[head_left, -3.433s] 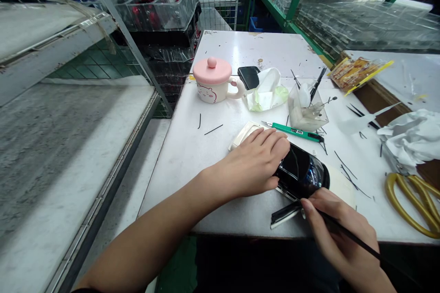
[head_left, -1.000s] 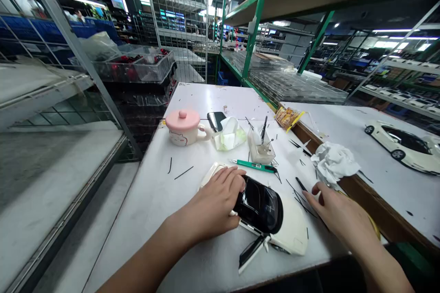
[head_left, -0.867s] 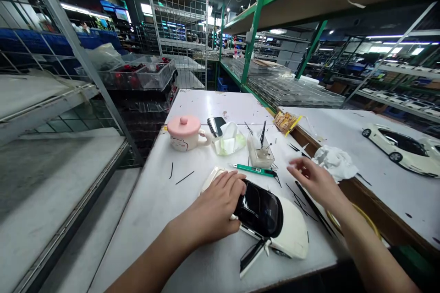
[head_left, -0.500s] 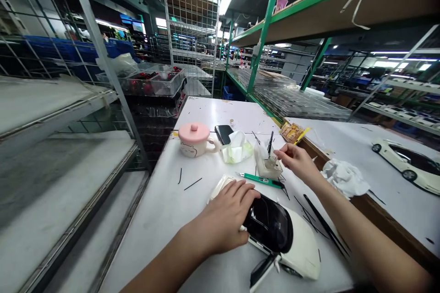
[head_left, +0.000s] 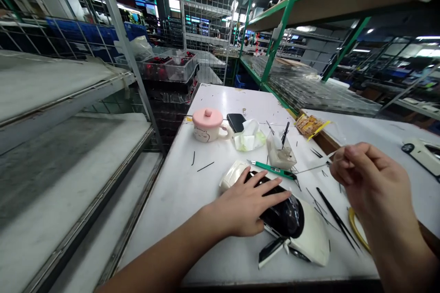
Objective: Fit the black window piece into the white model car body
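Note:
A white model car (head_left: 305, 238) with a black glossy roof lies on the white table (head_left: 192, 192), one door hanging open at its near side. My left hand (head_left: 250, 203) rests flat on the car's roof with its fingers spread. My right hand (head_left: 367, 176) is raised above the table to the right, fingers pinched on a thin metal pin (head_left: 311, 168) that points left toward a small clear tub (head_left: 281, 153) holding tools. A green craft knife (head_left: 271, 170) lies between the tub and the car.
A pink lidded mug (head_left: 208, 124), a black phone (head_left: 236, 122) and a crumpled tissue (head_left: 250, 135) stand farther back. A long black stick (head_left: 335, 219) and yellow scissors (head_left: 357, 236) lie at the right. Metal shelves flank the left; another white model car (head_left: 424, 153) sits far right.
My right hand put down the black stick, reached to the clear tub and drew back holding a thin pin. My left hand slid further onto the car's roof.

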The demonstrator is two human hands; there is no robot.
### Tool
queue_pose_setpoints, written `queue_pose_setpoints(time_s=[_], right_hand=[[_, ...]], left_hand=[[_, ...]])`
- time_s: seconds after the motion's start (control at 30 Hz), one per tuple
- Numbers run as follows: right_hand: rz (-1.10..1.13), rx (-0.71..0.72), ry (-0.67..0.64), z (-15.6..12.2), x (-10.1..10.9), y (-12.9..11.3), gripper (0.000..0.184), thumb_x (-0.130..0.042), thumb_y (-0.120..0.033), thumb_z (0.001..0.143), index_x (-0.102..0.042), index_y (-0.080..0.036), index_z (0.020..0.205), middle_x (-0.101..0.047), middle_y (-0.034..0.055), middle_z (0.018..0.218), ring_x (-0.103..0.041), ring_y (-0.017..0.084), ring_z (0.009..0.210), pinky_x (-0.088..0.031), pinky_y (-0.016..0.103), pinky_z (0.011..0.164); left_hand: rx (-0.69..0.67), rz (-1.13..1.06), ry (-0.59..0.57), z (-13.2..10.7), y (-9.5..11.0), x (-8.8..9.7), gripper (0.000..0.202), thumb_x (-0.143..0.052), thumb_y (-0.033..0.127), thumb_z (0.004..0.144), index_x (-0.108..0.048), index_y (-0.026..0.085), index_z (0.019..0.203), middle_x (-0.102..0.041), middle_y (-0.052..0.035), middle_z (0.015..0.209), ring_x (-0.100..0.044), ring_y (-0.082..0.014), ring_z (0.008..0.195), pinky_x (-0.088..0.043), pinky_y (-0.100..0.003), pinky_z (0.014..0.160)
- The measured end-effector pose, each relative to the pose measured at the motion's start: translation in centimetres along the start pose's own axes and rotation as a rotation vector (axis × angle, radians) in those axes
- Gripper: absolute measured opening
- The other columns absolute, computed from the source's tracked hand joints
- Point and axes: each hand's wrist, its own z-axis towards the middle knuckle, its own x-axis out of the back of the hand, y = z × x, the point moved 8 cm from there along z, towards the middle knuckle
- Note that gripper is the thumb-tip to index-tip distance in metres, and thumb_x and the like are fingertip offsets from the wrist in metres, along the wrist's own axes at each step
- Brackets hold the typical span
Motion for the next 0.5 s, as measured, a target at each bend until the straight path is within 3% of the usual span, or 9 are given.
queue_pose_setpoints(time_s=[0.23,0.5], right_hand=[[0.005,-0.157,-0.055,-6.1,-1.0,2.4,0.028,-0.072,-0.037,0.083,-0.055,-0.021,0.069,-0.046,-0.0025,0.062,-0.038,0.008,0.048,-0.031,0.023,0.043],[-0.192,-0.134,-0.053,-8.5,-0.1,4.5,0.027,-0.075,-0.040,0.082,-0.060,-0.020,0.072,-0.056,-0.0004,0.065,-0.047,0.009,0.054,-0.038,0.019,0.043]], left_hand=[[-0.005,0.050,-0.036,0.2,0.2,-0.2,0.070,-0.054,0.026,0.087,-0.028,0.026,0.152,-0.024,-0.0047,0.163,-0.019,-0.0352,0.149,-0.012,-0.064,0.119],[-0.003,0.083,-0.058,0.4,0.4,-0.3,0.072,-0.054,0.022,0.085,-0.027,0.025,0.152,-0.022,-0.0049,0.163,-0.019,-0.0346,0.149,-0.013,-0.062,0.119]])
